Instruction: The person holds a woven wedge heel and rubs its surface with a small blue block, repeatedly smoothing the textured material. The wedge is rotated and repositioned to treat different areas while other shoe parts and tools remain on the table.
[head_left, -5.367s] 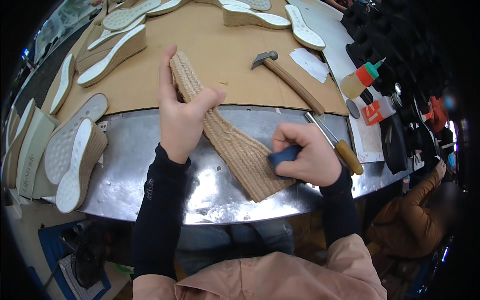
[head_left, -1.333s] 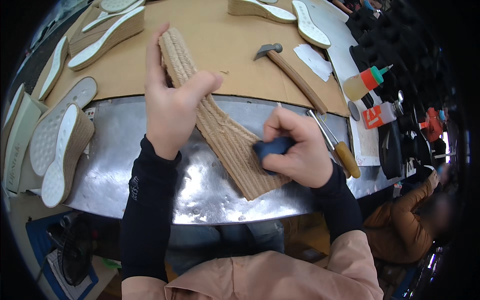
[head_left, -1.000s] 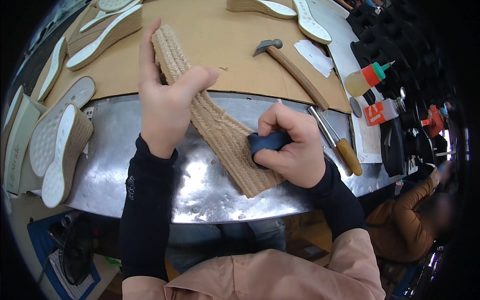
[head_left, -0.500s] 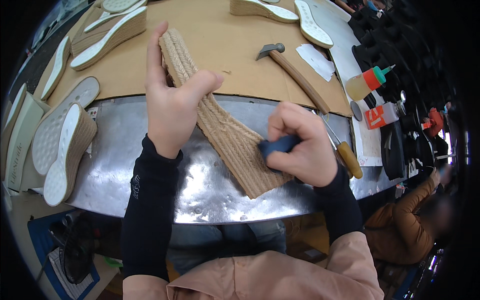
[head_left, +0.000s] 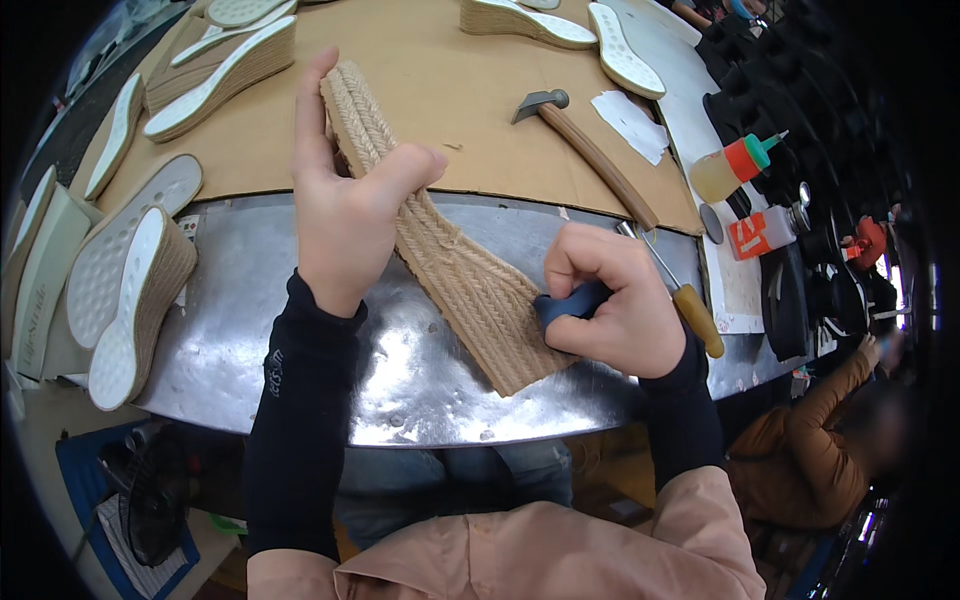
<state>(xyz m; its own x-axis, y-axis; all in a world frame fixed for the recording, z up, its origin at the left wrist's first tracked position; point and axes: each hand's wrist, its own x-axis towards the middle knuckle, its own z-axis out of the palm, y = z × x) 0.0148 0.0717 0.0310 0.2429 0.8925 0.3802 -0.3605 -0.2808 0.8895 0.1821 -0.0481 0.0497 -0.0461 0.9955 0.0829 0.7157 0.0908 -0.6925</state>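
Note:
My left hand (head_left: 350, 220) is wrapped round the narrow toe end of a wedge shoe sole (head_left: 465, 275), its thumb on the braided jute side. The sole slants across, its thick heel end toward me over the metal tabletop. My right hand (head_left: 625, 300) is closed on a dark blue pad (head_left: 572, 303), whose kind I cannot make out. That pad touches the jute at the heel end. Beyond my right hand lie a hammer (head_left: 595, 160) with a wooden handle and a tool with a yellowish handle and metal shaft (head_left: 698, 318).
Several jute wedge soles (head_left: 225, 75) with white tops lie on cardboard (head_left: 420, 40) and at the left edge. A glue bottle (head_left: 728, 168) with green tip and a red-labelled container (head_left: 765, 232) stand at right. A person in brown (head_left: 800, 450) sits at the lower right.
My right hand and the blue pad have shifted slightly right and down, toward the heel end's outer edge. My left hand and the sole stay nearly still.

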